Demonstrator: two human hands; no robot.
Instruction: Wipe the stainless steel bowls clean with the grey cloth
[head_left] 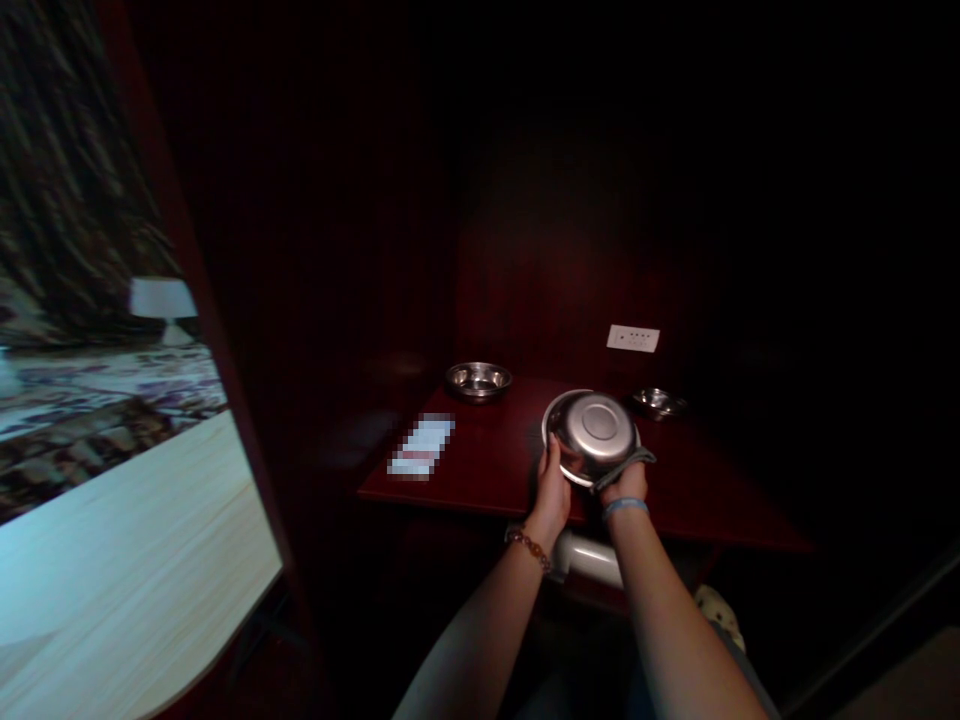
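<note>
A shiny stainless steel bowl point(592, 435) is held above the dark red tabletop, its rounded underside and base ring turned towards me. My left hand point(553, 490) grips its left edge, thumb on the outer wall and the other fingers mostly hidden. At the lower right edge, my right hand point(628, 484) is closed around a dark grey cloth point(628, 463) pressed against the bowl; its fingertips are hidden. Another steel bowl point(478, 382) rests at the back left of the table, and a smaller steel bowl point(658, 402) lies at the back right.
The dark red table point(480, 465) sits in a dim alcove. A blurred-out white and pinkish item point(422, 447) lies at its left. On the back wall is a white socket panel point(634, 338). A pale wooden tabletop point(150, 560) and white lamp point(163, 300) stand beyond the left partition.
</note>
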